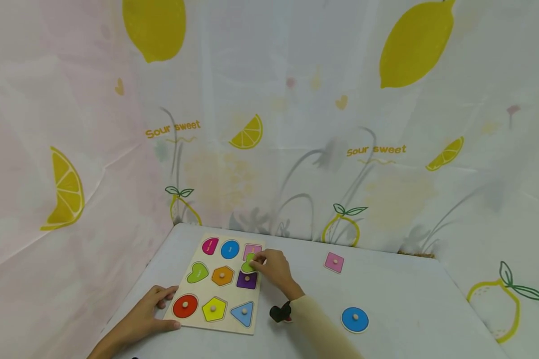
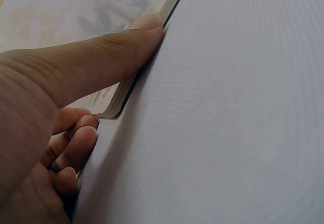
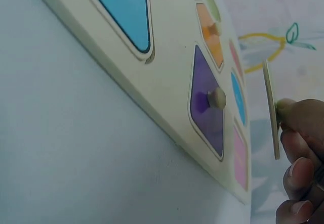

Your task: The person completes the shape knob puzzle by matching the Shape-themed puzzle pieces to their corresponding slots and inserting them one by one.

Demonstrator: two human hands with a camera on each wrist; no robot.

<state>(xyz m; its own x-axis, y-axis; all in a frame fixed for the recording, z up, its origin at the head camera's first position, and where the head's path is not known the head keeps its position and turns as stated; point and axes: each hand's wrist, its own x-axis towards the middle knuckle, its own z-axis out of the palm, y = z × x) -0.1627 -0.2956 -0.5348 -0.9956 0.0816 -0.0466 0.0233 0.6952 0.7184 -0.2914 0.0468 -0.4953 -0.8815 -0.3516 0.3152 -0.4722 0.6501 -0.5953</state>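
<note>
My right hand (image 1: 275, 269) pinches a green heart puzzle piece (image 1: 247, 264) by its knob, above the right side of a wooden shape puzzle board (image 1: 200, 290). In the right wrist view the piece (image 3: 272, 113) appears edge-on, apart from the board. My left hand (image 1: 141, 316) holds the board's near left corner, thumb (image 2: 116, 57) along the near edge and fingers at the left side. The green heart recess (image 1: 197, 272) shows bare, as do the magenta, blue circle and pink recesses. Knobbed orange hexagon (image 1: 222, 275), purple, red, yellow and light-blue pieces sit in the board.
On the white table (image 1: 400, 294), right of the board, lie a pink square piece (image 1: 334, 263) and a blue round piece (image 1: 355, 319). A black object (image 1: 280, 313) at my right wrist partly hides something red. Lemon-print cloth walls (image 1: 296, 174) surround the table.
</note>
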